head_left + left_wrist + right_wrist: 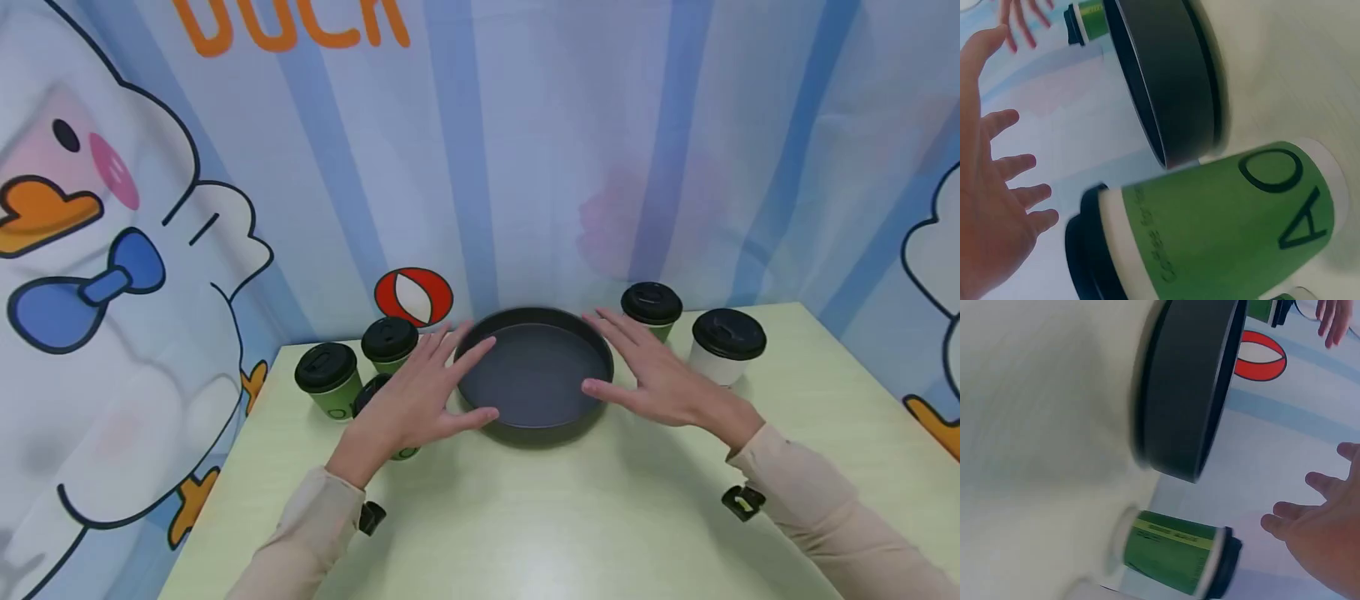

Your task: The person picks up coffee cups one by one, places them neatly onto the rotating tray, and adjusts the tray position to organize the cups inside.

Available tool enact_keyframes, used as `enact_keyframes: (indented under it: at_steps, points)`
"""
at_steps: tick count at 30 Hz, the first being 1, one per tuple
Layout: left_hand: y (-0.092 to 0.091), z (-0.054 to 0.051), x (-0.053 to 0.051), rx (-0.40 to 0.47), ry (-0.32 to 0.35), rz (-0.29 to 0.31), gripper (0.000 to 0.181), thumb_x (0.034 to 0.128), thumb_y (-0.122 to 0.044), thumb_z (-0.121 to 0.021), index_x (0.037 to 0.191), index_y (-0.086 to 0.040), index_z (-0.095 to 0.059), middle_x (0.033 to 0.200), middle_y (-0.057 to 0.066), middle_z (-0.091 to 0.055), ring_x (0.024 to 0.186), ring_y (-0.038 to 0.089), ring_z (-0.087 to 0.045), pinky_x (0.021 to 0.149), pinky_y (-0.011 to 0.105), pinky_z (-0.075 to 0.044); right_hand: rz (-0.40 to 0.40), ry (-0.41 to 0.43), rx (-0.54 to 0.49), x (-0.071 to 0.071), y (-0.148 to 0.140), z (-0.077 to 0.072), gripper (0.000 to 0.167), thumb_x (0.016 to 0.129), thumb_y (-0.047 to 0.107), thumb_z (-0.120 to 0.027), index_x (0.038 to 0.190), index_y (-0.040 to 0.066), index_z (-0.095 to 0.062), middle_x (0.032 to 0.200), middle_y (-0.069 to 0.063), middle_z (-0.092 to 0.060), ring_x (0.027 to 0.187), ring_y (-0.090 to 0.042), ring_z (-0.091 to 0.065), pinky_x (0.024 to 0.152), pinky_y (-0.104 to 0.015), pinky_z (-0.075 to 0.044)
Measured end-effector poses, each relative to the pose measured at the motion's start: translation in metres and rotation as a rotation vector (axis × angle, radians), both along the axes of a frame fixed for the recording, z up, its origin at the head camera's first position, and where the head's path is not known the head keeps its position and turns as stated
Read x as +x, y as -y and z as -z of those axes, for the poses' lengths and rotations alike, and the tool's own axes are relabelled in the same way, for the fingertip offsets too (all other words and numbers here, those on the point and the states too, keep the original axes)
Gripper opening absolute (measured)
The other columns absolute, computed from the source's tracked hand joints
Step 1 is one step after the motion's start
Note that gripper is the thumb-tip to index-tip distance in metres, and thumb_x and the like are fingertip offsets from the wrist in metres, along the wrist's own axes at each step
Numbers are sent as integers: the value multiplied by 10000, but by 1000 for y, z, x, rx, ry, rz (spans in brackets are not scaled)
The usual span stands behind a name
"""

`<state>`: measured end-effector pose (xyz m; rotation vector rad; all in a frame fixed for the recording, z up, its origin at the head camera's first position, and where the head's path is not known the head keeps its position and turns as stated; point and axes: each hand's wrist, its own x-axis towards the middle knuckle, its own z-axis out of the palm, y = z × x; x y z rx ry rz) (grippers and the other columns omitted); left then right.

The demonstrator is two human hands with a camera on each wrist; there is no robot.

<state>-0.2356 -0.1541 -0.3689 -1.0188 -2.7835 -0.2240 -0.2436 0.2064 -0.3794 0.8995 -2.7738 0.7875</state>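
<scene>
A round dark pan (534, 375) lies on the pale table, between both hands in the head view. The left hand (420, 396) is spread over its left side, above a green cup partly hidden beneath it; in the left wrist view that green cup (1229, 219) with a black lid stands close to the hand (997, 187). The right hand (660, 375) hovers by the pan's right rim with fingers extended. In the right wrist view a gap shows between the right hand (1329, 519) and the pan (1188, 387). Neither hand holds anything.
Two more green cups (328, 379) (390, 343) stand at the left back. Behind the right hand are a green cup (652, 307) and a white cup (726, 346), both black-lidded. A printed cloth (540, 167) hangs behind the table (525, 525).
</scene>
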Motion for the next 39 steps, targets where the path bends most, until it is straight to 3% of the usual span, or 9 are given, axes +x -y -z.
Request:
enact_keyframes:
  at_steps: [5,13,20,25,28,34,39]
  points:
    - [16,4,-3,53,24,-69,890,944,-785,-477,1662,-314,-242,1733,37,-105,1587,303,-95,1268,532,-118,82,92,-151,-9,-8,24,759,1055,494,-557,1671,300,-157,1724,-50,-140,1573,-340,-146,1194,-674,-205]
    - [37,9,-3,126,82,-116,874,941,-750,-535,1656,-326,-263,1726,43,-138,1566,365,-149,1209,619,-256,147,273,-424,-19,-18,56,664,1127,436,-389,1679,190,-117,1697,-192,-183,1461,-502,-336,1127,-672,-347]
    - [49,14,2,120,85,-155,880,928,-761,-545,1642,-297,-320,1689,94,-236,1537,338,-236,1154,624,-359,187,493,-656,-25,-18,75,721,1118,513,-336,1674,139,-70,1662,-275,-179,1412,-540,-385,1102,-635,-413]
    - [53,19,7,95,87,-187,884,914,-795,-522,1628,-299,-360,1666,109,-291,1509,344,-303,1122,621,-401,171,577,-796,-33,-12,86,752,1123,497,-327,1660,58,-36,1658,-301,-131,1382,-543,-386,1060,-581,-479]
    - [54,23,9,69,76,-203,863,916,-791,-525,1609,-292,-405,1639,115,-345,1489,353,-340,1114,609,-416,190,598,-840,-36,-7,91,762,1123,484,-344,1650,22,-46,1641,-318,-156,1332,-493,-451,993,-485,-548]
    - [56,27,8,30,35,-227,769,932,-698,-597,1537,-229,-526,1557,114,-460,1438,361,-408,1143,592,-387,256,629,-878,-39,4,95,732,1124,409,-416,1640,-8,-106,1573,-341,-276,1133,-224,-609,870,-319,-593]
    - [61,28,5,11,15,-237,658,939,-603,-649,1443,-180,-626,1503,132,-514,1370,383,-478,1096,597,-436,268,639,-871,-38,9,96,666,1127,295,-451,1630,-24,-154,1533,-346,-337,1188,-273,-573,865,-312,-587]
